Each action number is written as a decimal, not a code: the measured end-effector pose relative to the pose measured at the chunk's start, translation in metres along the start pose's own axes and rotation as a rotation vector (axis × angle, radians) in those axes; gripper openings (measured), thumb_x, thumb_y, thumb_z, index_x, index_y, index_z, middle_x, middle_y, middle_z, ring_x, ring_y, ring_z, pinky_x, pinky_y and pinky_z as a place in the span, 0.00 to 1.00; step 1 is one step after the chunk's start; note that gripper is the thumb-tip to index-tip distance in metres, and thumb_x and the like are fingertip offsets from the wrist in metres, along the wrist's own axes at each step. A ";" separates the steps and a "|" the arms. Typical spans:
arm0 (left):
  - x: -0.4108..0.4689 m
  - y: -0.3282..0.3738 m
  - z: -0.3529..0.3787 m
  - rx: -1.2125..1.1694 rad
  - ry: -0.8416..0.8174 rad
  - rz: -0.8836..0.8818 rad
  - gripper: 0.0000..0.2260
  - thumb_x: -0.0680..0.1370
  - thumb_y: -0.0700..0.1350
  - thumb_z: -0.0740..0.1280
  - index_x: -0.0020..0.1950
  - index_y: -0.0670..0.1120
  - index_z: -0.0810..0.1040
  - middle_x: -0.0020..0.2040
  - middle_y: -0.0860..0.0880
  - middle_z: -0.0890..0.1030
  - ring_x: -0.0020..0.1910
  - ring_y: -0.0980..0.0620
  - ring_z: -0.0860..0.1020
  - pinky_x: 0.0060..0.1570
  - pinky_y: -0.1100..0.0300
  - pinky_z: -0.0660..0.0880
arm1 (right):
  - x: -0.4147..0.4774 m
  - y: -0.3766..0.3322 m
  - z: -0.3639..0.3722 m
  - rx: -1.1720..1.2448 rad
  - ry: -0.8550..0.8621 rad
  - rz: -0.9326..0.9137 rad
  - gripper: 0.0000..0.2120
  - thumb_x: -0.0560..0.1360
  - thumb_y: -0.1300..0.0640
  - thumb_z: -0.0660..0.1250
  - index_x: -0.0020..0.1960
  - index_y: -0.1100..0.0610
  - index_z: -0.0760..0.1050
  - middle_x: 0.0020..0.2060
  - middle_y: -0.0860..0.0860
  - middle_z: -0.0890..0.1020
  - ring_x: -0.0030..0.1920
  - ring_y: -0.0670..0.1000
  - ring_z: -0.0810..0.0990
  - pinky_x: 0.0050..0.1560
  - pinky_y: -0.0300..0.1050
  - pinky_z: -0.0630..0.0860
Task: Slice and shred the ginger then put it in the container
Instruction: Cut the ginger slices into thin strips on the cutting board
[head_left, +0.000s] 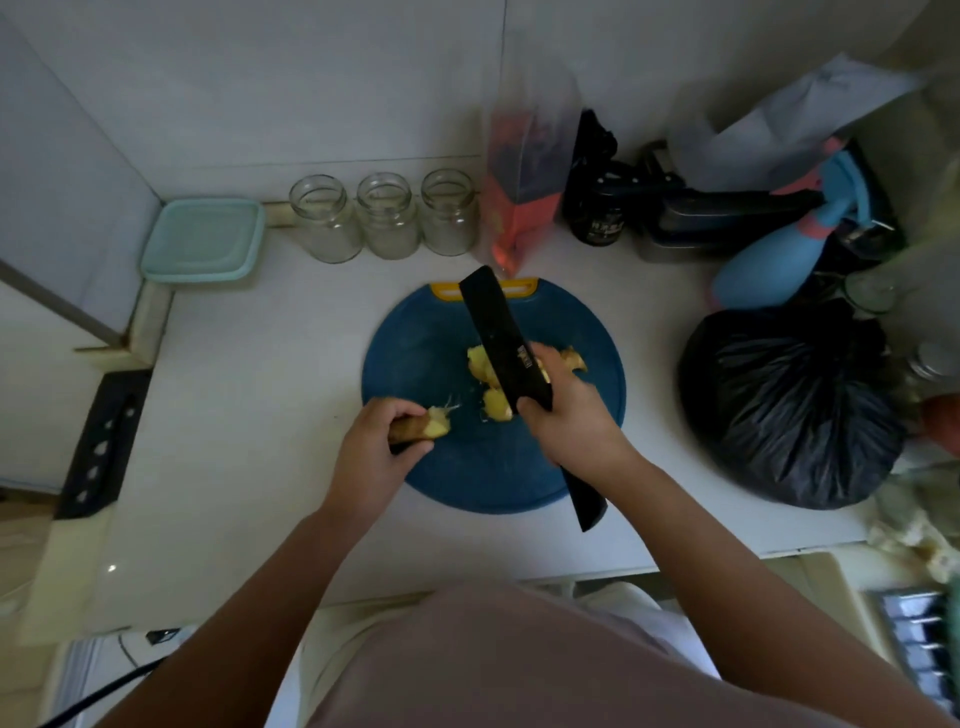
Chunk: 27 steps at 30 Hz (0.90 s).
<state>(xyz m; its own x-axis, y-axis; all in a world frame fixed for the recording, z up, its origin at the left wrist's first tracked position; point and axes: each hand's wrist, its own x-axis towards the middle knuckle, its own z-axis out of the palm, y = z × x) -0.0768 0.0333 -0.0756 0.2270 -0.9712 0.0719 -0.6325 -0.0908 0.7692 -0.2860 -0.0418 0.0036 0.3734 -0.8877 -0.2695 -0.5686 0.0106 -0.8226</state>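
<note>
While the left hand (371, 449) clutches the ginger stub (423, 428) over the board (467, 480), the right hand (569, 423) grasps the knife (491, 325), apparently poised to slice.

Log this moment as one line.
step: slicing ginger | left grip: holds ginger chunk | right grip: holds knife over cutting board | cut ginger pieces: on board

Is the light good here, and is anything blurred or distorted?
Head view: dim light; the wide-angle lens bends the counter edges; the plastic bag behind the cutting board looks smeared; the ginger piece in the left hand and knife in the right hand are readable.
</note>
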 end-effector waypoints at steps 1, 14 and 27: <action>-0.002 -0.001 -0.001 0.007 0.000 -0.003 0.17 0.68 0.38 0.76 0.55 0.45 0.77 0.52 0.51 0.78 0.51 0.55 0.75 0.51 0.64 0.71 | 0.001 0.000 -0.002 -0.020 0.011 0.010 0.25 0.79 0.63 0.61 0.73 0.48 0.61 0.39 0.49 0.75 0.27 0.44 0.74 0.23 0.34 0.70; -0.016 0.002 0.015 -0.146 0.130 -0.154 0.13 0.69 0.39 0.77 0.49 0.47 0.77 0.43 0.55 0.79 0.41 0.59 0.78 0.41 0.68 0.74 | -0.028 0.006 0.039 -0.310 -0.072 -0.082 0.14 0.83 0.49 0.53 0.64 0.55 0.65 0.37 0.55 0.77 0.38 0.60 0.79 0.37 0.53 0.74; -0.015 0.000 0.015 -0.137 0.108 -0.158 0.11 0.70 0.41 0.76 0.47 0.48 0.76 0.43 0.51 0.81 0.39 0.58 0.78 0.40 0.66 0.75 | -0.037 0.005 0.064 -0.567 -0.104 -0.083 0.15 0.83 0.45 0.47 0.57 0.57 0.61 0.38 0.55 0.80 0.40 0.60 0.79 0.35 0.47 0.65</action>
<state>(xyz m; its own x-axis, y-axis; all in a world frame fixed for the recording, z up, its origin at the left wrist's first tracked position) -0.0910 0.0447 -0.0861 0.3981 -0.9173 0.0055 -0.4778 -0.2022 0.8548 -0.2552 0.0209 -0.0224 0.4876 -0.8246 -0.2868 -0.8272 -0.3313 -0.4538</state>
